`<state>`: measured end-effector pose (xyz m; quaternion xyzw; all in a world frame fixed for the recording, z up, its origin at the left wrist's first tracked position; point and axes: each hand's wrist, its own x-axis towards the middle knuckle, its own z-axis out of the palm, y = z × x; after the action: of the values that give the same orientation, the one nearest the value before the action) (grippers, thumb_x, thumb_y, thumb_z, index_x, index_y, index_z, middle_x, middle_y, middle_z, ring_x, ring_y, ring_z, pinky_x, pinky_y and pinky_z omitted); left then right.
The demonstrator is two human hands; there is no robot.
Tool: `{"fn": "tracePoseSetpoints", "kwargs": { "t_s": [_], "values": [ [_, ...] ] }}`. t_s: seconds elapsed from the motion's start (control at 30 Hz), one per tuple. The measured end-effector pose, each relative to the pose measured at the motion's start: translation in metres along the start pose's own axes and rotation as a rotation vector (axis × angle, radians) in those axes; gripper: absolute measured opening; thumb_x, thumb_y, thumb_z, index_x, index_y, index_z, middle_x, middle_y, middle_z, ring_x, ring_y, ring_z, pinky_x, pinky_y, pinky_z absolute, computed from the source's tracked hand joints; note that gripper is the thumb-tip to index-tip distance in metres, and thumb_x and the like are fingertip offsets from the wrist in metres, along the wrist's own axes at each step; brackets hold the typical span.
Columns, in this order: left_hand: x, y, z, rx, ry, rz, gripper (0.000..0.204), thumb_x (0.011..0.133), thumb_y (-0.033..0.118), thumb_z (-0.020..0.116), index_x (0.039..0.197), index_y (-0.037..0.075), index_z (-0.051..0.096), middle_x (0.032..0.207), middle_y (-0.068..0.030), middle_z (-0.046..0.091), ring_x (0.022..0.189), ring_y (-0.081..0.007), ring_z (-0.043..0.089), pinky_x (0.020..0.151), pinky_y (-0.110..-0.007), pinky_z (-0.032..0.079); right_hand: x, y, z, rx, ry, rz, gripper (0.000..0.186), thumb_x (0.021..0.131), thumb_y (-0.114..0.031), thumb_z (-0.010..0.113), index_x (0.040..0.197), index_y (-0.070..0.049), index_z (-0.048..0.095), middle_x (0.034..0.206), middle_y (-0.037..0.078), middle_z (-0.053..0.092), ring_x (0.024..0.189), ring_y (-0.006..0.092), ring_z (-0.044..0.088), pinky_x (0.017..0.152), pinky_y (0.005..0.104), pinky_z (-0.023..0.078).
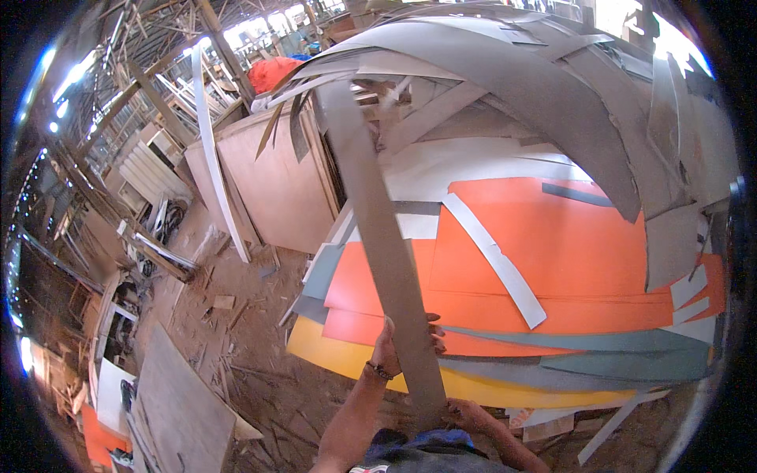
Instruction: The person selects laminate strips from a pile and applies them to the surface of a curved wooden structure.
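Observation:
A long, flat grey-brown strip of sheet material stands tilted in front of me, its lower end close to my body and its upper end toward the pile at the back. My left hand, with a dark bracelet at the wrist, wraps around the strip's lower part; the fingertips show past its right edge. Beside the bottom end, my right hand grips the strip's right edge, with part of its fingers hidden. Beyond both hands lie stacked orange sheets, with a narrow white strip across them.
Large curved grey sheets heap up behind the orange ones. Yellow and grey-green sheets stick out at the near edge. Left stand wooden panels and a leaning white strip. Wood scraps litter the dirt floor; a grey board lies lower left.

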<state>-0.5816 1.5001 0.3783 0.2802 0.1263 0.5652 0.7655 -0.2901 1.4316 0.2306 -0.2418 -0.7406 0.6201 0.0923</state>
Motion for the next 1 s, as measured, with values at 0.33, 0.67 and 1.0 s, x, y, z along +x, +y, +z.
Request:
{"fn": "tracePoseSetpoints", "kwargs": {
  "t_s": [0.33,0.67,1.0],
  "values": [
    [-0.133,0.040,0.001,0.152,0.558,0.508,0.078,0.101,0.048,0.068,0.161,0.006,0.039,0.134,-0.0229,0.065,0.118,-0.0439,0.067,0.107,-0.061,0.054,0.059,0.011,-0.013,-0.398,-0.238,0.120,0.050,0.089,-0.031,0.075,0.133,-0.008,0.069,0.123,0.019,0.075,0.116,0.0372,0.071,0.102,0.0504,0.054],
    [-0.407,0.014,-0.020,0.814,1.489,0.862,0.068,0.109,0.024,0.058,0.167,0.002,0.031,0.130,-0.0153,0.065,0.114,-0.0263,0.065,0.100,-0.042,0.054,0.107,-0.011,-0.015,-0.652,-0.294,0.252,0.056,0.098,-0.045,0.073,0.145,-0.016,0.063,0.133,0.015,0.073,0.124,0.0386,0.068,0.102,0.0515,0.054],
    [-0.540,-0.143,0.049,0.902,2.049,0.134,0.040,0.110,0.028,0.059,0.143,0.006,0.067,0.136,-0.0106,0.070,0.119,-0.0203,0.065,0.105,-0.033,0.047,0.160,0.058,0.038,-0.936,-0.797,0.140,0.048,0.097,-0.052,0.070,0.133,-0.019,0.071,0.129,0.010,0.074,0.121,0.0364,0.068,0.098,0.0492,0.056]
  ]
}}
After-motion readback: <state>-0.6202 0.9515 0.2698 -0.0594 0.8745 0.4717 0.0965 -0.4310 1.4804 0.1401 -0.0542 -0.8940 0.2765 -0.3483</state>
